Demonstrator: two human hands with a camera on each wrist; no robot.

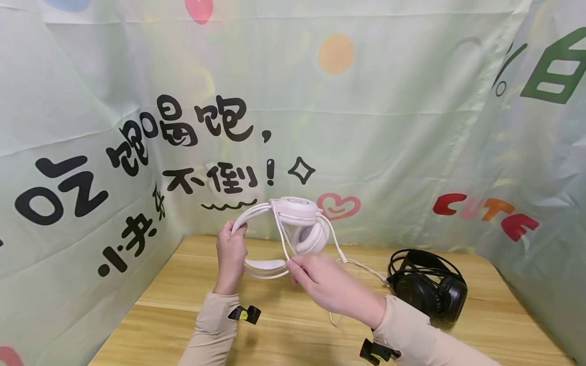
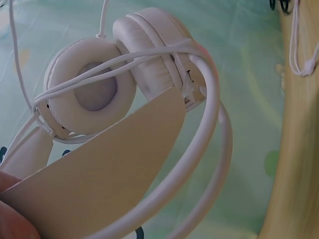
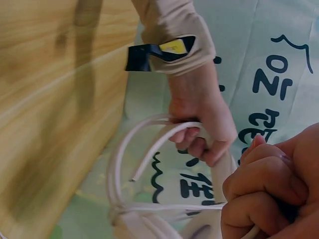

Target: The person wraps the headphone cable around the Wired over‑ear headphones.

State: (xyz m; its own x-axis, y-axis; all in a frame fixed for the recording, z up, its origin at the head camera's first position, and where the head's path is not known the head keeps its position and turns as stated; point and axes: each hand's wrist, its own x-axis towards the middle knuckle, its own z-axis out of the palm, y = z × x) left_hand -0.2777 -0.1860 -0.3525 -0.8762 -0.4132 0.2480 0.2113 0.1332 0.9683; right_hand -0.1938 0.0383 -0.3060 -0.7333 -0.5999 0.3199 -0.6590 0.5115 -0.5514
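Note:
White over-ear headphones (image 1: 299,211) are held up above the wooden table, their two ear cups together at the far end. My left hand (image 1: 230,254) grips the headband at its left side. Their thin white cable (image 1: 280,231) crosses around the ear cups and the band; in the left wrist view, strands of cable (image 2: 107,64) run across the cushion of one ear cup (image 2: 57,112). With curled fingers, my right hand (image 1: 334,287) pinches the cable near the band's right end. Those fingers partly hide the pinched stretch in the right wrist view.
Black headphones (image 1: 428,290), wound with their own black cable, lie on the right of the wooden table (image 1: 274,325). More white cable (image 1: 366,267) trails over the tabletop toward them. A printed pale green cloth (image 1: 389,152) hangs behind and along both sides.

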